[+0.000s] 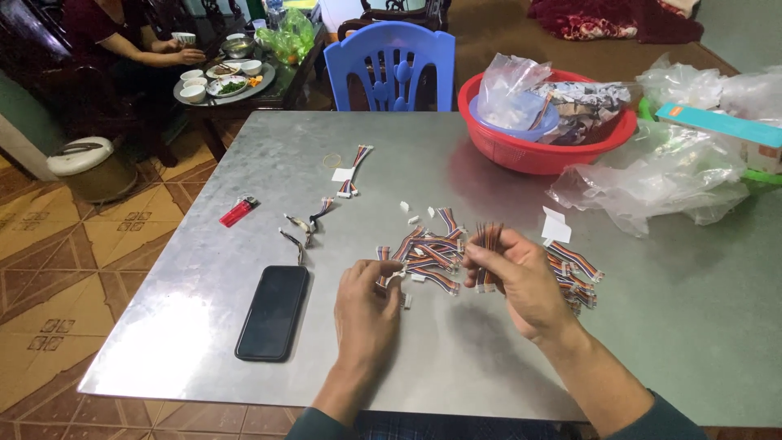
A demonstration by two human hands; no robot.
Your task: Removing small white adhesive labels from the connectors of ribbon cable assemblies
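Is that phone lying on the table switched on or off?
The screen looks off: the phone lies flat, face up on the metal table, near the left hand, and its glass is uniformly black with nothing lit.
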